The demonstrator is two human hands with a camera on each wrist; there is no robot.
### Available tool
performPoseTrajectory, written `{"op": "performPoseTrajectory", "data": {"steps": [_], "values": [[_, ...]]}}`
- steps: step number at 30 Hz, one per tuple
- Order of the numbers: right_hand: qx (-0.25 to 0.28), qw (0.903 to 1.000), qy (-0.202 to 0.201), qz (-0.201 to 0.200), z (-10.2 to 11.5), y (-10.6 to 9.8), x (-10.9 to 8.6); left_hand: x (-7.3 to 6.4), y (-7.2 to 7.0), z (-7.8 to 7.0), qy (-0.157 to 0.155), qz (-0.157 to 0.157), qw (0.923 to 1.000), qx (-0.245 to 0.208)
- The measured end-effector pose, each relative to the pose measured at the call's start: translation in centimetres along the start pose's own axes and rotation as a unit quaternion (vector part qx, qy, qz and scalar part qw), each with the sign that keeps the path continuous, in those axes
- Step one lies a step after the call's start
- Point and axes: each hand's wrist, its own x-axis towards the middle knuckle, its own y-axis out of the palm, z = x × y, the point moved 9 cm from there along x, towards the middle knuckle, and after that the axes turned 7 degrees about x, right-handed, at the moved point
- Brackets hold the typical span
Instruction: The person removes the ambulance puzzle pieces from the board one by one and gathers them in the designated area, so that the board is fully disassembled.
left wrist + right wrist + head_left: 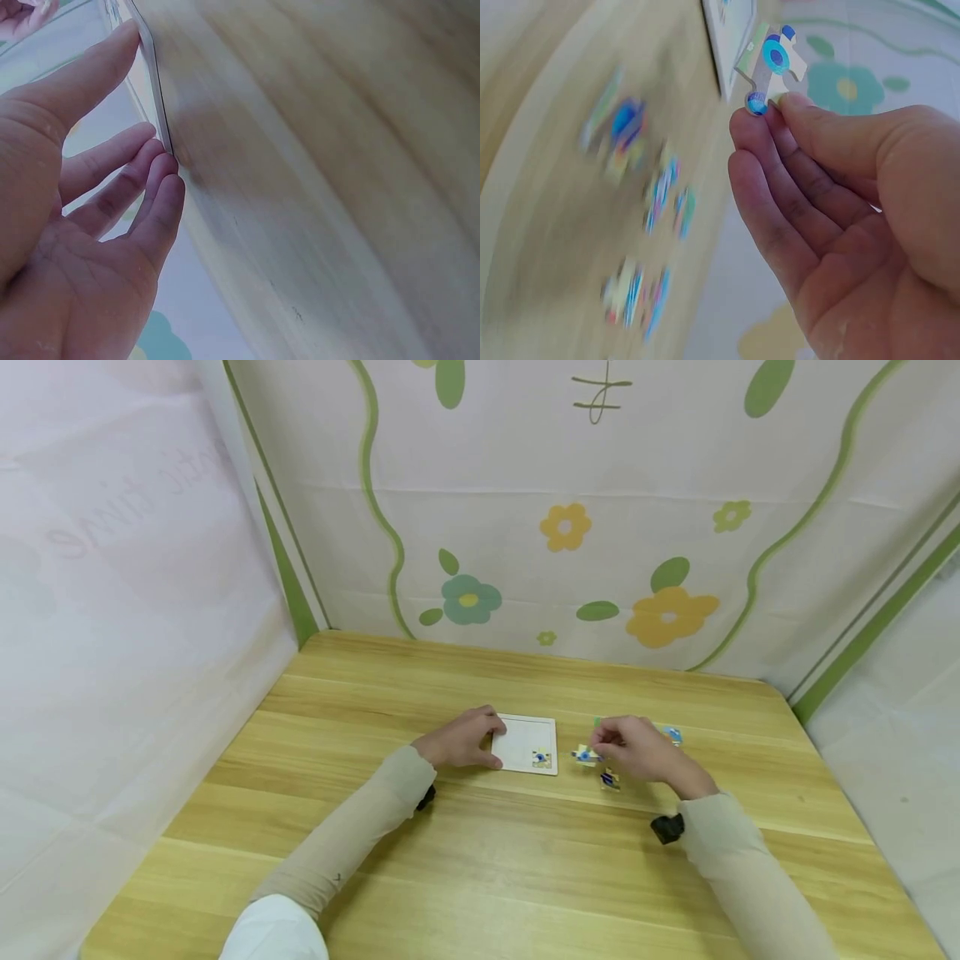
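Observation:
A white puzzle tray (522,739) lies flat on the table with one puzzle piece (542,758) in its near right corner. My left hand (467,742) holds the tray's left side, thumb towards the near corner and bent fingers farther back along the edge. In the left wrist view, the fingertips (171,161) meet the tray's rim. Right of the tray, my right hand (637,748) pinches a puzzle piece (774,58) with a blue ring print between thumb and fingertips, above the table. Close below that hand lies a dark-printed loose piece (610,779).
More loose puzzle pieces (672,736) lie behind and beside the right hand; they look blurred in the right wrist view. The wooden table (480,860) ends at a flower-printed cloth wall (480,527), with more cloth at both sides.

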Motion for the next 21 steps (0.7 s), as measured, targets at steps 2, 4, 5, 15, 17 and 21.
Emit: {"op": "performPoseTrajectory", "data": {"steps": [2, 4, 5, 15, 17, 21], "values": [[-0.005, 1.0000, 0.004, -0.004, -0.9, -1.0, -1.1, 0.0, 0.0, 0.0, 0.001, -0.001, 1.0000, 0.001], [-0.009, 0.9999, 0.008, -0.004, -1.6, -2.0, -2.2, 0.0, 0.0, 0.0, 0.002, -0.002, 1.0000, -0.001], [-0.011, 0.9999, 0.011, -0.004, -2.0, -2.5, -2.7, 0.0, -0.1, 0.0, 0.002, -0.001, 1.0000, -0.002], [0.011, 0.9967, 0.044, 0.068, -5.4, -3.1, -6.0, -0.1, -0.1, 0.0, -0.002, -0.002, 1.0000, -0.004], [0.015, 0.9966, 0.038, 0.071, -5.6, -2.8, -6.1, -0.1, -0.1, 0.0, -0.003, -0.001, 1.0000, -0.002], [0.024, 0.9971, 0.031, 0.065, -6.1, -2.3, -6.0, -0.2, -0.1, 0.0, -0.004, 0.001, 1.0000, 0.001]]}}
